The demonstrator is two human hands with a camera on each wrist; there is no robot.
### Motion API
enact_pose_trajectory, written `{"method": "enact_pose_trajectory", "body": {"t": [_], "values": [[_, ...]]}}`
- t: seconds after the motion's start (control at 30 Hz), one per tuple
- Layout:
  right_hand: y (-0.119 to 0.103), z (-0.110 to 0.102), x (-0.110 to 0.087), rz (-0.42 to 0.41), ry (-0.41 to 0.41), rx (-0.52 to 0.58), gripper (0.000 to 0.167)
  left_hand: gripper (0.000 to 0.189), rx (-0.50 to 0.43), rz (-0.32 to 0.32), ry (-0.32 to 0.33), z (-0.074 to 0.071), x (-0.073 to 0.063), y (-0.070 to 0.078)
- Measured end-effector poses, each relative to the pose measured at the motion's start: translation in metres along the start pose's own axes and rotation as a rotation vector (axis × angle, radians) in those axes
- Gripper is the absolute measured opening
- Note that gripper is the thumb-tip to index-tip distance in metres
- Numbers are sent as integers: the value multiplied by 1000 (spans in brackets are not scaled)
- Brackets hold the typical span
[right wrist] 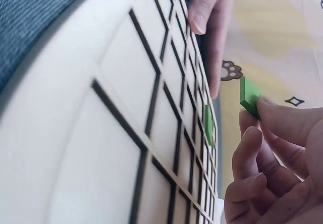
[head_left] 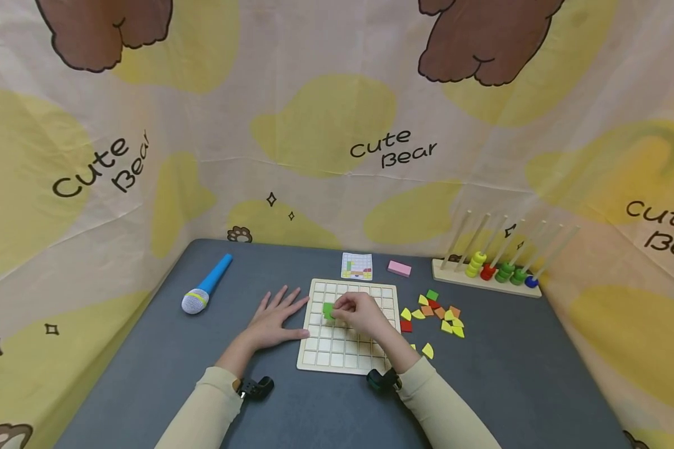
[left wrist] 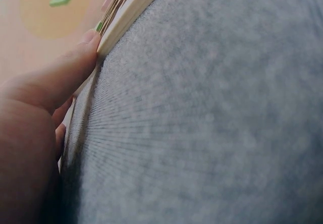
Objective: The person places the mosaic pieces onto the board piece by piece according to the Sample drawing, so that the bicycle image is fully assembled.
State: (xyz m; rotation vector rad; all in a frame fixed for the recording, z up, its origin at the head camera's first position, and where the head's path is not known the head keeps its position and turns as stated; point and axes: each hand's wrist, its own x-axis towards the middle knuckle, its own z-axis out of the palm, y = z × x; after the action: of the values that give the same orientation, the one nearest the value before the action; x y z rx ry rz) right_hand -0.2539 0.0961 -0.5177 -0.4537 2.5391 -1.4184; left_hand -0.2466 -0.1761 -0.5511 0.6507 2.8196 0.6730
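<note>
A pale wooden grid board (head_left: 348,362) lies on the dark table in front of me. My right hand (head_left: 362,313) is over it, pinching a green square tile (right wrist: 249,97) between thumb and fingertips, raised off the surface. Another green tile (right wrist: 208,125) sits in one of the board's cells, close to the left side. My left hand (head_left: 275,321) rests on the table with fingers spread, its thumb (left wrist: 83,57) against the board's left edge.
Right of the board lie several loose yellow, red, orange and green pieces (head_left: 459,332). Behind it are a pattern card (head_left: 356,274) and a pink block (head_left: 399,269). A pegged bead rack (head_left: 530,290) stands back right; a blue toy microphone (head_left: 216,273) lies left.
</note>
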Motion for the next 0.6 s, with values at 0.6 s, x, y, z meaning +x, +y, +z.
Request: {"method": "enact_pose_trajectory", "body": {"t": [0.6], "values": [[1,20,5,1,57,-180,8,90,-8,5,10,0,-1,0]]}}
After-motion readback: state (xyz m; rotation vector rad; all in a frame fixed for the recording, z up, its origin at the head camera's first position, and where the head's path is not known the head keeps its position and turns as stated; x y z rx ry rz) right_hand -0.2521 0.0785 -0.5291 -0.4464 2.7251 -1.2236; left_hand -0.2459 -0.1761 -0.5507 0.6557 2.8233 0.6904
